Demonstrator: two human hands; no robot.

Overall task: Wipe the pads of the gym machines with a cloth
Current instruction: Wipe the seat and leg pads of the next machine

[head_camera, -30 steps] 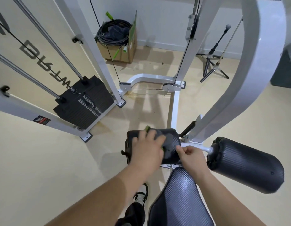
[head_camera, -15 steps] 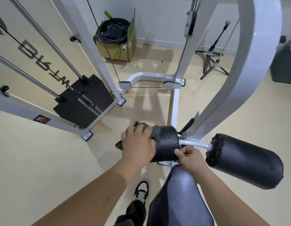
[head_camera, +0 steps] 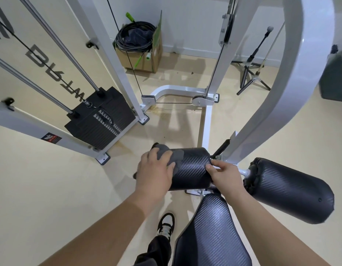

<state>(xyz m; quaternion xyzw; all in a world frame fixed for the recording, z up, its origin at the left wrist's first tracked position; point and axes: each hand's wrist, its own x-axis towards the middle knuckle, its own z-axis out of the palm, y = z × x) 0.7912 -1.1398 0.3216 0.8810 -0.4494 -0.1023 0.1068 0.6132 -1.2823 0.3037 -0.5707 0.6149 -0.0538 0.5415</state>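
A black roller pad (head_camera: 193, 167) with a carbon-weave cover sits at the middle of the head view. A grey cloth (head_camera: 173, 155) is draped over its left end. My left hand (head_camera: 154, 173) presses the cloth onto that end, fingers curled over it. My right hand (head_camera: 223, 174) grips the pad's right end by the white axle. A second roller pad (head_camera: 289, 191) hangs to the right, and the black seat pad (head_camera: 210, 235) lies below my hands.
The white machine frame (head_camera: 287, 89) arches up on the right. A black weight stack (head_camera: 99, 120) on steel guide rods stands at the left. A cardboard box of cables (head_camera: 139, 48) and a tripod stand (head_camera: 252, 73) sit by the far wall. My shoe (head_camera: 165, 224) is on the beige floor.
My left hand has slid the cloth leftward along the roller pad to its outer end. My right hand has kept its grip at the pad's right end.
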